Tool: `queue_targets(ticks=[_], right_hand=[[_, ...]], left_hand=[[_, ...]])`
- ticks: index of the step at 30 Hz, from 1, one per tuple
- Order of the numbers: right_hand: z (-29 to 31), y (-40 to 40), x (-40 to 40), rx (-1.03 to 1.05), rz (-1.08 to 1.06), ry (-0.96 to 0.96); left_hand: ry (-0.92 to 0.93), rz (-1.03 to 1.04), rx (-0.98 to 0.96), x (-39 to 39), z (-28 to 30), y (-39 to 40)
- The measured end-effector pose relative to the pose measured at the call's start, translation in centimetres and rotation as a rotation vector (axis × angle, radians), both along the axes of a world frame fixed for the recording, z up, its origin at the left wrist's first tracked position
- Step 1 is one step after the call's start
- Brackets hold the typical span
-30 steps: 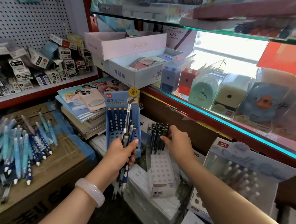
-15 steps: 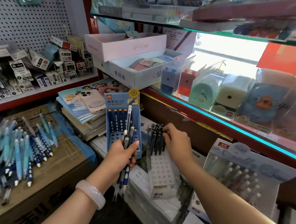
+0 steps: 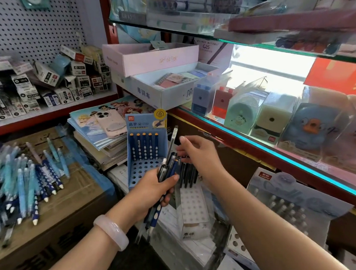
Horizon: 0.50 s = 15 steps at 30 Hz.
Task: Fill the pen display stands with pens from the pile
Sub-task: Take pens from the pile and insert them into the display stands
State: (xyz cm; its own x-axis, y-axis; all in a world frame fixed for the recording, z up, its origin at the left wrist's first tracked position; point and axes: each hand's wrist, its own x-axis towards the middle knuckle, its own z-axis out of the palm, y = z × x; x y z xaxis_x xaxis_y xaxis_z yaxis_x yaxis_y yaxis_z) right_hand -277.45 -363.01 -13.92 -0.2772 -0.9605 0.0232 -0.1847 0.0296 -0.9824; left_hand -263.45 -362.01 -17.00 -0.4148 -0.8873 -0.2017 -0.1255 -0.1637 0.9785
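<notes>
left hand (image 3: 151,189) gripping pens (image 3: 166,170), right hand (image 3: 199,152) loose

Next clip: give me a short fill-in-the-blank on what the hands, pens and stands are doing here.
1. The left hand grips a ____ of pens.
2. The blue display stand holds ____ dark blue pens in its back row.
3. The right hand holds ____, its fingers reaching toward the bundle.
4. The pile of loose pens lies on a ____ box to the person's left.

Missing words: bundle; five; nothing; cardboard
</notes>
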Motion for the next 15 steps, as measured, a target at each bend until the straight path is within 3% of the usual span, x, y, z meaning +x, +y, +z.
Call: queue_targets(ticks=[5, 11, 15], right_hand=[[2.0, -0.6, 1.0, 0.015, 0.082, -0.104], [3.5, -1.1, -1.1, -0.124, -0.142, -0.243], [3.4, -0.7, -3.7, -0.235, -0.288, 0.120]], left_hand=[[0.041, -0.023, 0.001, 0.1, 0.5, 0.3], [0.058, -0.003, 0.012, 0.6, 0.0, 0.0], [0.059, 0.145, 0.054, 1.0, -0.5, -0.9]])
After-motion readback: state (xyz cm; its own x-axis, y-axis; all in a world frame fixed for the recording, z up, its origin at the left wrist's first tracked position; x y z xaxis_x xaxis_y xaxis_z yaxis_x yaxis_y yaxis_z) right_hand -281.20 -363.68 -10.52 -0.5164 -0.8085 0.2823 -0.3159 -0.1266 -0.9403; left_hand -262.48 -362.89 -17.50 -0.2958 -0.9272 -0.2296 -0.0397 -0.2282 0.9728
